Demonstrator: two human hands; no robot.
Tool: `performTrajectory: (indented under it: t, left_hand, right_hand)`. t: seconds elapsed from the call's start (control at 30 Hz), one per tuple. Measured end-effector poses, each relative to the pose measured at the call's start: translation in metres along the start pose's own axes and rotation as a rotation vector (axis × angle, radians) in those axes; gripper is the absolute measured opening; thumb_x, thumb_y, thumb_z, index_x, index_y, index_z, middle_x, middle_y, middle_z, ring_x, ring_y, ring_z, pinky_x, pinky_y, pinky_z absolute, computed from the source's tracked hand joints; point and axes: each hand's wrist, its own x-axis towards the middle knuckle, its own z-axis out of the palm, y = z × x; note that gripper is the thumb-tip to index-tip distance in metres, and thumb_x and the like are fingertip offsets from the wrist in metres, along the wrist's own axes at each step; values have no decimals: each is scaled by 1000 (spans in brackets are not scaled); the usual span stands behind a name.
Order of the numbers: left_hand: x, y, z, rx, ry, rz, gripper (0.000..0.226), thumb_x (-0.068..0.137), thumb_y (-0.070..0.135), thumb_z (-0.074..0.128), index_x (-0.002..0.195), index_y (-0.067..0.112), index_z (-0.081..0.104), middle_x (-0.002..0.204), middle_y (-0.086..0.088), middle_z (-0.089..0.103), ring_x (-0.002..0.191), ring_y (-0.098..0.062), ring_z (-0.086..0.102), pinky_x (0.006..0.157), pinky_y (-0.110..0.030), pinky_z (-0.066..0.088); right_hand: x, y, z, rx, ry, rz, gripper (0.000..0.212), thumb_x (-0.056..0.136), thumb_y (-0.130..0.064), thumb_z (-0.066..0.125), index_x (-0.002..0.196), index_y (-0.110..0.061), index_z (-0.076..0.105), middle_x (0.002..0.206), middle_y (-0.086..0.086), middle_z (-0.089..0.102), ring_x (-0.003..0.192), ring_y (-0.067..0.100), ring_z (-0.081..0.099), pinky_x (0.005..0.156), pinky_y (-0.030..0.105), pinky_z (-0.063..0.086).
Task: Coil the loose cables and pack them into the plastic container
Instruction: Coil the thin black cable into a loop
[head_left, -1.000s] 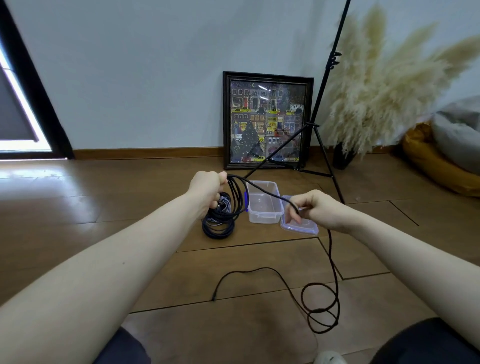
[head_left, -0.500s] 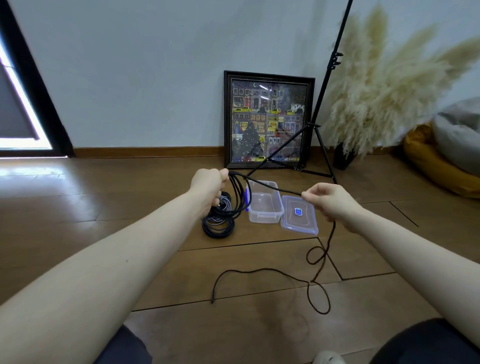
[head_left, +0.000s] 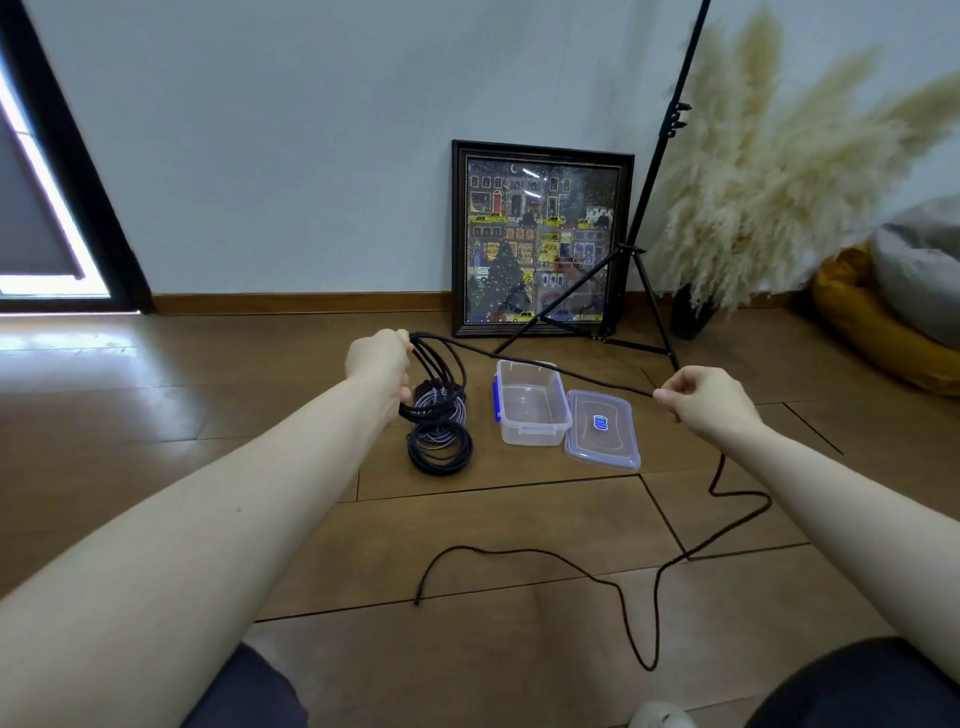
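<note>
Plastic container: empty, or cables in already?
Empty. The plastic container stands open, bare through its clear walls, its lid on the floor alongside.

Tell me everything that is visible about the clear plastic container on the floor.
The plastic container is a clear, rectangular box of thin transparent plastic with a blue latch on its left side. It is open and looks empty, standing upright on the wooden floor. Its lid, clear with a blue sticker, lies flat on the floor against the container's right side. A taut stretch of the black cable passes above its far rim; whether they touch is unclear.
</note>
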Motion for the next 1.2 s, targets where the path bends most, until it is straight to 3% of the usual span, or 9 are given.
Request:
performTrajectory:
  t: [0.27, 0.37, 0.4, 0.53, 0.7, 0.77, 0.93, 1.07, 1.2]
  left_hand:
    - [-4, -6, 7, 203, -74, 11, 11, 103, 15, 45, 100, 7, 53, 66, -1, 34, 50, -12, 18, 36, -17, 18]
    - [-7, -9, 13, 271, -86, 7, 16, 105, 19, 46, 105, 4, 53, 67, -2, 33, 57, -16, 29, 51, -19, 38]
    - [-8, -10, 15, 281, -96, 2, 17, 105, 19, 46, 106, 4, 53, 67, -2, 34, 59, -17, 31, 55, -20, 42]
    - [-13, -14, 19, 365, -163, 13, 19, 105, 20, 46, 92, 7, 53, 67, -2, 36, 51, -13, 25, 45, -22, 24]
    - [-21, -19, 27, 468, -284, 30, 28, 106, 20, 45, 85, 2, 51, 66, -10, 51, 45, -17, 48, 42, -24, 41]
    - [-29, -21, 31, 470, -356, -19, 28, 107, 17, 42, 89, -2, 51, 69, -17, 58, 41, -20, 59, 38, -27, 51]
    - [-37, -30, 40, 473, -501, -35, 34, 107, 19, 39, 106, -11, 55, 69, -21, 66, 48, -26, 67, 43, -30, 56]
    - [-40, -35, 48, 380, -553, -72, 31, 106, 17, 42, 93, -5, 59, 49, -9, 61, 39, -22, 60, 41, -31, 52]
    - [-40, -37, 53, 443, -587, -51, 31, 104, 26, 48, 80, 9, 56, 52, 2, 46, 31, -8, 35, 35, -20, 37]
  right_hand:
    - [-14, -24, 1, -583, -68, -300, 21, 101, -26, 48, 94, -14, 64, 95, 3, 61, 82, 22, 51, 64, 30, 36]
    - [-19, -37, 4, -657, -151, -418, 25, 103, -24, 43, 88, -13, 60, 92, 3, 56, 94, 26, 55, 66, 32, 37]
    - [-21, -42, 4, -647, -193, -443, 27, 103, -26, 42, 82, -15, 55, 91, 2, 55, 95, 26, 55, 67, 33, 37]
    - [-30, -56, 7, -529, -355, -512, 35, 104, -29, 40, 70, -22, 46, 89, 2, 57, 90, 24, 55, 74, 37, 43]
    - [-48, -70, 13, -240, -541, -509, 35, 103, -31, 44, 69, -28, 51, 70, -11, 52, 63, -15, 51, 58, 7, 37]
    - [-54, -76, 16, -126, -545, -512, 35, 103, -32, 45, 69, -30, 52, 69, -13, 55, 64, -10, 54, 57, 9, 38]
    - [-59, -89, 24, 111, -510, -462, 35, 103, -35, 45, 72, -22, 55, 75, -10, 59, 78, 15, 54, 80, 38, 46]
    - [-55, -91, 24, 232, -439, -412, 37, 103, -33, 45, 72, -17, 56, 75, 2, 53, 74, 17, 46, 72, 32, 36]
    - [-52, -87, 25, 314, -431, -420, 33, 100, -31, 53, 88, -2, 63, 70, 2, 47, 64, 12, 40, 61, 27, 33]
